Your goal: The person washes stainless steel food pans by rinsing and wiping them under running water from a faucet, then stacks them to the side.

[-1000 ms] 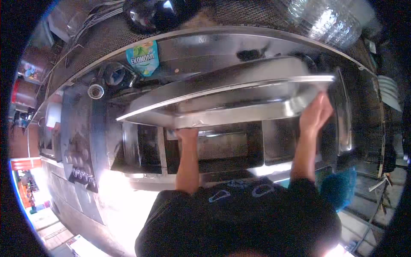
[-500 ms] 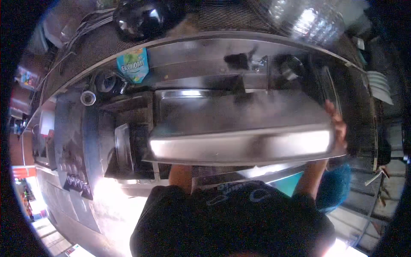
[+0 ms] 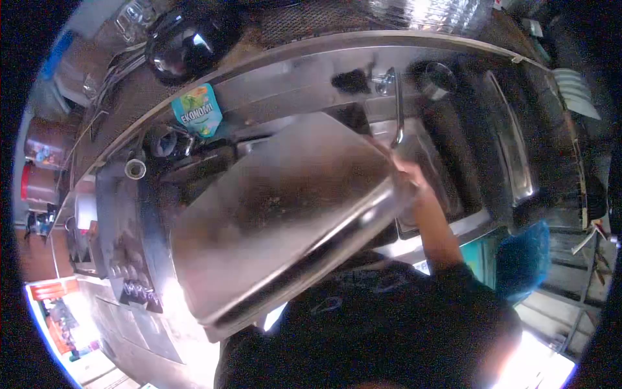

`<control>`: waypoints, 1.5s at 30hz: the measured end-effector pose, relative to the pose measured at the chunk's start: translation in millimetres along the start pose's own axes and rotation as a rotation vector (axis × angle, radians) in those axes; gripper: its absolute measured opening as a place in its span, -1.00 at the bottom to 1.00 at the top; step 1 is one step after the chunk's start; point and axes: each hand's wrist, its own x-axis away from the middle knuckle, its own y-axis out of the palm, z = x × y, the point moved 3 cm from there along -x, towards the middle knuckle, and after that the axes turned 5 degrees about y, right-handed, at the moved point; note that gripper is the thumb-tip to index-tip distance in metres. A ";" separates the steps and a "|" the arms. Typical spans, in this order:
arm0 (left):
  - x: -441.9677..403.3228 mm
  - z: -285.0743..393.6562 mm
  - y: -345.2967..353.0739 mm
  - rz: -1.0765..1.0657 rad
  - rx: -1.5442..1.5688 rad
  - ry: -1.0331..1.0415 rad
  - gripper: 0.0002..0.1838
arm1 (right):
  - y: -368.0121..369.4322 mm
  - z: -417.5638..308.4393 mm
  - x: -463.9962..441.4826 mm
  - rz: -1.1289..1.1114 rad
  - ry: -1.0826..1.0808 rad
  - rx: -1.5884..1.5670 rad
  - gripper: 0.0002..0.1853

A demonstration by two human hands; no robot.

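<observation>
A large rectangular stainless-steel pan (image 3: 278, 188) hangs tilted over the sink counter, its broad flat face turned up toward me. Its left end dips low, close to my shirt, and the right end sits higher. My right hand (image 3: 409, 174) grips the pan's right end, fingers curled at the edge and partly blurred. The pan covers my left hand and forearm. Just past my right hand are a chrome faucet (image 3: 398, 107) and a steel sink basin (image 3: 433, 146), partly behind the pan.
A turquoise EKONOMI pouch (image 3: 197, 111) stands at the back ledge. A metal container (image 3: 438, 81) sits near the faucet, and a long metal piece (image 3: 512, 136) lies to the right. Stacked white plates (image 3: 573, 94), a black shiny pot (image 3: 188, 48) and a blue bin (image 3: 525, 262) surround the sink.
The pan has swung from nearly level to a slant, its left end moving left and toward me. My right hand has shifted left with it, uncovering the right basin.
</observation>
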 end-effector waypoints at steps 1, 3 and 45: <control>2.2 11.2 -7.3 0.027 -0.020 0.023 -0.33 | -7.9 12.6 -9.7 0.061 0.309 0.057 -0.32; 4.3 32.4 -22.3 0.086 -0.058 0.066 -0.33 | -28.6 37.3 -49.6 -0.041 0.326 0.169 -0.34; 42.6 -128.4 275.6 -0.871 -0.282 -0.339 -0.69 | -304.1 98.8 266.3 1.151 -0.127 0.481 -0.48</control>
